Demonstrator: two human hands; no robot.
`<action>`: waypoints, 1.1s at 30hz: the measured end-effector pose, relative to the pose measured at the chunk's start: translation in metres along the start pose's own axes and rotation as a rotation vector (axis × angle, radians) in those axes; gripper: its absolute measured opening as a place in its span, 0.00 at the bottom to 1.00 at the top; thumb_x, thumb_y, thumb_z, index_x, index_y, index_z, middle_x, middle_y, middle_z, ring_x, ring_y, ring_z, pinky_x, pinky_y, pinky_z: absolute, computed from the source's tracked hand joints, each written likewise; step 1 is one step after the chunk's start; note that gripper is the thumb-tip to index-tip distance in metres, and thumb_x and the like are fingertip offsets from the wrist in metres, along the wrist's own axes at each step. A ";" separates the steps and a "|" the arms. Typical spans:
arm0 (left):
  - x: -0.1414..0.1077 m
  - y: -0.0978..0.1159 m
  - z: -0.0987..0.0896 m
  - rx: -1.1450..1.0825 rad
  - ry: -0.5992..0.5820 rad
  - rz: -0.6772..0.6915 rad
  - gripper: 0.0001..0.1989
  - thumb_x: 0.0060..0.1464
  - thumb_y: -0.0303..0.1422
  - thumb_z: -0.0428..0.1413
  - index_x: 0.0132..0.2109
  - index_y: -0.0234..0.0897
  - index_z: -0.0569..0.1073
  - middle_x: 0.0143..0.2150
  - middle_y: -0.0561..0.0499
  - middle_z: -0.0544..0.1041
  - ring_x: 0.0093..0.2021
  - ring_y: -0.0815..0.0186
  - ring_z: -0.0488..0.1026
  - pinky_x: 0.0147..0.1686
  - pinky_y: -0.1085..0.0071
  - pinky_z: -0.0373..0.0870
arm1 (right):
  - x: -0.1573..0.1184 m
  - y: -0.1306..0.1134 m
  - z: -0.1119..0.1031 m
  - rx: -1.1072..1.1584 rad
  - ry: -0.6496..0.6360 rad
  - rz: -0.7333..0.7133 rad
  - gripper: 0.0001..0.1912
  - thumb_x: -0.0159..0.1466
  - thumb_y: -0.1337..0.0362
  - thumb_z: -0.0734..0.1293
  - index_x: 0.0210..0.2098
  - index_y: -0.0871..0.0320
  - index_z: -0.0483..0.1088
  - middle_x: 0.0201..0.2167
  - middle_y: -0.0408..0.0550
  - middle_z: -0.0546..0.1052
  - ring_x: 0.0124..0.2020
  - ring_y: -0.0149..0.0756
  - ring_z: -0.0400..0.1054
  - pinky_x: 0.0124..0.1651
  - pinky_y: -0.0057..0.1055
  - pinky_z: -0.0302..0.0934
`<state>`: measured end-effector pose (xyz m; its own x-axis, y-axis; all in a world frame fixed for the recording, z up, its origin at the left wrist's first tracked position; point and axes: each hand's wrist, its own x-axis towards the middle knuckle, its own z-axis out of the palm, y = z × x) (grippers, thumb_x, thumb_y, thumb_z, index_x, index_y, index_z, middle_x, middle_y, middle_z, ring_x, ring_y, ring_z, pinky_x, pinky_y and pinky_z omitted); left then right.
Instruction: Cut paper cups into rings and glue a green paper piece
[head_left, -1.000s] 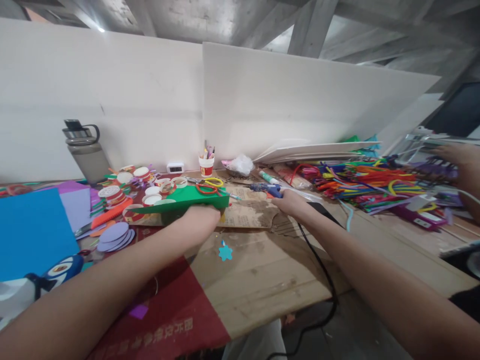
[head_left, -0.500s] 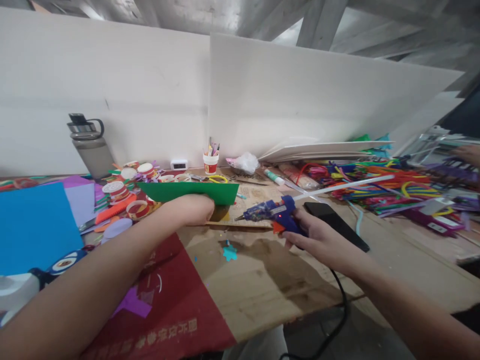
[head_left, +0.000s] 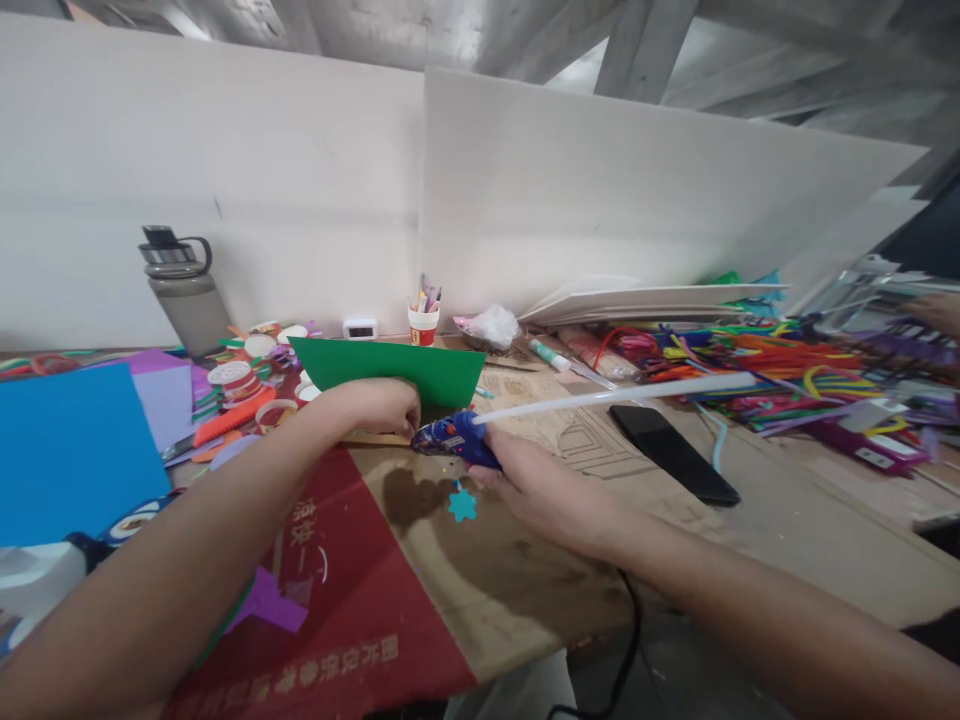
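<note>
My right hand (head_left: pixel 529 480) is wrapped round the grip of a blue hot glue gun (head_left: pixel 448 436). A long whitish glue stick (head_left: pixel 622 397) juts from its rear, and a black cord hangs below. The nozzle points left, close by the fingers of my left hand (head_left: pixel 386 408). That hand is closed at the near side of a green card (head_left: pixel 442 376) that stands tilted up; its fingertips are partly hidden. A turquoise paper flower (head_left: pixel 463 505) lies on the cardboard (head_left: pixel 540 575) just below the glue gun.
A black phone (head_left: pixel 671 452) lies to the right, before a heap of coloured pipe cleaners (head_left: pixel 750 350). Blue sheet (head_left: pixel 75 450), paper cups and a grey bottle (head_left: pixel 187 300) occupy the left. A pen cup (head_left: pixel 424 326) stands behind. Another person's hand (head_left: pixel 941 312) shows at far right.
My right hand has brought the glue gun leftward, its nozzle now near my left hand. The green card has tilted and shifted slightly up, and my left hand has moved a little left.
</note>
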<state>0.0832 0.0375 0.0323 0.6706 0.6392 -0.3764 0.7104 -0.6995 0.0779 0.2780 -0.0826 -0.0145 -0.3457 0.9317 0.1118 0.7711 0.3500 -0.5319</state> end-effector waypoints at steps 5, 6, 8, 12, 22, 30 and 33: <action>0.000 -0.006 0.001 0.025 -0.027 0.033 0.13 0.47 0.28 0.55 0.38 0.38 0.82 0.31 0.52 0.80 0.26 0.70 0.65 0.26 0.75 0.57 | 0.011 -0.007 0.007 -0.129 -0.022 0.020 0.08 0.67 0.63 0.61 0.44 0.59 0.65 0.39 0.53 0.77 0.39 0.40 0.71 0.37 0.30 0.57; 0.000 -0.006 0.001 0.035 -0.037 0.040 0.14 0.46 0.28 0.55 0.39 0.38 0.82 0.30 0.52 0.79 0.26 0.70 0.64 0.25 0.75 0.56 | 0.012 -0.007 0.008 -0.149 -0.028 0.025 0.08 0.67 0.63 0.61 0.44 0.59 0.65 0.39 0.54 0.77 0.39 0.40 0.71 0.37 0.30 0.56; -0.002 -0.005 -0.001 0.044 -0.049 0.035 0.15 0.46 0.28 0.54 0.39 0.38 0.82 0.31 0.52 0.79 0.26 0.70 0.64 0.25 0.75 0.56 | 0.013 -0.007 0.010 -0.175 -0.037 0.030 0.09 0.67 0.63 0.61 0.45 0.60 0.65 0.40 0.55 0.77 0.40 0.41 0.71 0.37 0.30 0.56; -0.005 0.000 -0.002 0.037 -0.047 0.001 0.15 0.49 0.29 0.54 0.41 0.38 0.82 0.34 0.51 0.81 0.29 0.69 0.67 0.27 0.76 0.58 | 0.012 -0.005 0.010 -0.168 -0.033 0.048 0.10 0.67 0.63 0.61 0.46 0.60 0.66 0.40 0.55 0.77 0.40 0.42 0.71 0.37 0.31 0.57; 0.000 -0.008 0.001 0.021 -0.044 0.019 0.14 0.50 0.32 0.55 0.41 0.38 0.82 0.36 0.51 0.82 0.31 0.68 0.70 0.28 0.76 0.59 | 0.010 0.004 0.010 -0.078 0.029 -0.025 0.10 0.65 0.66 0.62 0.46 0.58 0.67 0.46 0.54 0.76 0.46 0.42 0.70 0.47 0.32 0.59; -0.007 0.001 -0.003 -0.012 -0.070 -0.009 0.14 0.50 0.30 0.55 0.42 0.37 0.81 0.37 0.51 0.81 0.31 0.69 0.71 0.29 0.76 0.61 | 0.007 0.004 0.007 -0.152 0.019 0.050 0.11 0.65 0.65 0.61 0.47 0.59 0.67 0.44 0.57 0.76 0.45 0.45 0.71 0.45 0.35 0.61; -0.008 0.005 -0.005 -0.066 -0.009 0.060 0.14 0.52 0.28 0.54 0.43 0.37 0.81 0.39 0.51 0.82 0.34 0.67 0.73 0.33 0.75 0.64 | 0.005 0.004 0.006 -0.149 0.026 0.045 0.11 0.66 0.65 0.61 0.46 0.59 0.68 0.45 0.57 0.76 0.45 0.45 0.71 0.45 0.35 0.61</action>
<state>0.0825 0.0309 0.0398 0.7105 0.5938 -0.3776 0.6820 -0.7134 0.1613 0.2763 -0.0772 -0.0216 -0.2969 0.9482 0.1133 0.8569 0.3169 -0.4065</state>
